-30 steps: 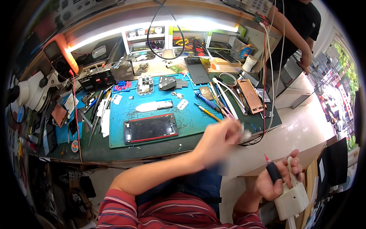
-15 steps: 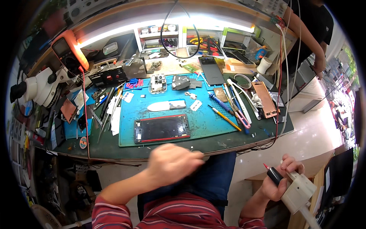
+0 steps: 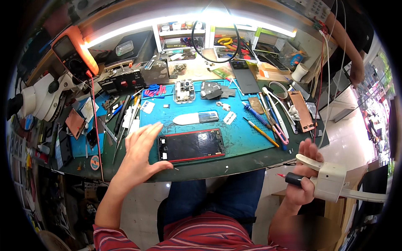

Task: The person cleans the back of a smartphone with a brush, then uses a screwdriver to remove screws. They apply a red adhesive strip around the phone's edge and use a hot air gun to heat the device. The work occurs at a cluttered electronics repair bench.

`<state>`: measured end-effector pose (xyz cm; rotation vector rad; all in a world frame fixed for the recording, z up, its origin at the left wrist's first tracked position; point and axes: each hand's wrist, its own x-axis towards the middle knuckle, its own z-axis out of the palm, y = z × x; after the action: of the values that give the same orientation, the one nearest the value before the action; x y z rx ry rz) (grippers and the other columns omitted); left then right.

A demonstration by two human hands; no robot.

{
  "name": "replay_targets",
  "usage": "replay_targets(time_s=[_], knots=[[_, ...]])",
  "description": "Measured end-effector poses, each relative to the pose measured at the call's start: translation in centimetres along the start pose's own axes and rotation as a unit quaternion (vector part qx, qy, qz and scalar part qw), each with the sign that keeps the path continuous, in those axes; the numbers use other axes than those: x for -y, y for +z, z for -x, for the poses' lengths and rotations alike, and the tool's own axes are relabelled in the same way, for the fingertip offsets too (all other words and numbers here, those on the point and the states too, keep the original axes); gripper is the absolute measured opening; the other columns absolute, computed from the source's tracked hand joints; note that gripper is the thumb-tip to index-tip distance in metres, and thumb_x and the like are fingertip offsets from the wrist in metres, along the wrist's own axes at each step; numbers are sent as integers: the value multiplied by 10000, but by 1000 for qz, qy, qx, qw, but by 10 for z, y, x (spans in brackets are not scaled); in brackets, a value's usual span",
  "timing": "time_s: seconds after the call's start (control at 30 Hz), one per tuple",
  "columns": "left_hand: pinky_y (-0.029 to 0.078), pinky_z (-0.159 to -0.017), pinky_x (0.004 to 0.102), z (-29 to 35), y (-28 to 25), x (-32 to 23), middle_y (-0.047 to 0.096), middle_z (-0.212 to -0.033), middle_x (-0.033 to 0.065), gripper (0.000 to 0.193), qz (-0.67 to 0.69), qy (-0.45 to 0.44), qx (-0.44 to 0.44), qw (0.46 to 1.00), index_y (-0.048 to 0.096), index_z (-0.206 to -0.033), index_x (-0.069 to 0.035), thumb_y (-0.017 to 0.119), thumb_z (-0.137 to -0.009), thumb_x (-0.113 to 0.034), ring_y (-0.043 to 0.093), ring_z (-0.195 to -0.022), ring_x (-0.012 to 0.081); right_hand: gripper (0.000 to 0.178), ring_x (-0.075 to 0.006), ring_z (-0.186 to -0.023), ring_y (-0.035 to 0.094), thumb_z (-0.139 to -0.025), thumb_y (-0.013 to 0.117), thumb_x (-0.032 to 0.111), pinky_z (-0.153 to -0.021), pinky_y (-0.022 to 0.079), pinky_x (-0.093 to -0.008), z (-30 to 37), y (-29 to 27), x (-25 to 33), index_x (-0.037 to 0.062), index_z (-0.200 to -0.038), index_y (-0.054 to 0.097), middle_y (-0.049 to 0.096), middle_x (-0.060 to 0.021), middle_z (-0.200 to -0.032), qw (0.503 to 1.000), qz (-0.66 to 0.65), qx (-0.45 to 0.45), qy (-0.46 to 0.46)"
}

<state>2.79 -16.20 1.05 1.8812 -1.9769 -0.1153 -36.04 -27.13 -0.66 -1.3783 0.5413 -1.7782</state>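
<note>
My left hand (image 3: pixel 140 152) is open, thumb and fingers apart, at the left end of a black phone screen panel with a red-edged frame (image 3: pixel 191 145). That panel lies flat on a blue work mat (image 3: pixel 247 143). Off the bench's front right, my right hand (image 3: pixel 302 184) holds a beige gun-like tool (image 3: pixel 330 181) with a black nozzle and red pointed tip. The thumb rests by the nozzle, and several fingers stand up behind the beige lever. The tip points left. Beyond the panel lies a white, blade-shaped piece (image 3: pixel 196 117).
On the mat's far side are an opened phone (image 3: pixel 184 90) and dark flat parts (image 3: pixel 217 89). A yellow pencil-like tool (image 3: pixel 261 132) and tweezers lie right. A microscope (image 3: pixel 37 97) and an orange multimeter (image 3: pixel 74 53) stand left. Another person's arm (image 3: pixel 347 48) shows far right.
My left hand has swung left and forward from before the bench and spread its fingers beside the panel. My right hand has turned the beige tool so its tip points left. The view has shifted.
</note>
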Motion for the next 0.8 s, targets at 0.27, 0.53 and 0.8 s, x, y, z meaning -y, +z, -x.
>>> replay_targets(time_s=[0.27,0.53,0.8], knots=[[458,-1088,442,-46,22,-24,624,-1409,193,804,45,106,29,993,551,-1446,22,864,-817,-368,591,-1285,349,711,-321,-1292,576,-742,635,213,-1302,161,-626,-1,-1,-16,23,-1415,509,613,-146,-1260,996,-39,75,34],[488,-1015,438,-78,12,-30,589,-1217,188,803,27,96,145,984,593,-1349,11,923,-756,-419,587,-1167,378,688,-308,-1203,568,-724,616,189,-1255,242,-624,-3,16,-14,-24,-1373,524,612,-148,-1196,992,-37,118,37],[558,-856,353,-127,-14,-27,733,-1039,123,504,190,-38,397,897,653,-1236,35,796,-955,-359,698,-932,229,580,-339,-1217,603,-756,611,57,-1261,255,-619,-15,25,-18,60,-1332,546,641,-168,-1243,987,-68,144,20]])
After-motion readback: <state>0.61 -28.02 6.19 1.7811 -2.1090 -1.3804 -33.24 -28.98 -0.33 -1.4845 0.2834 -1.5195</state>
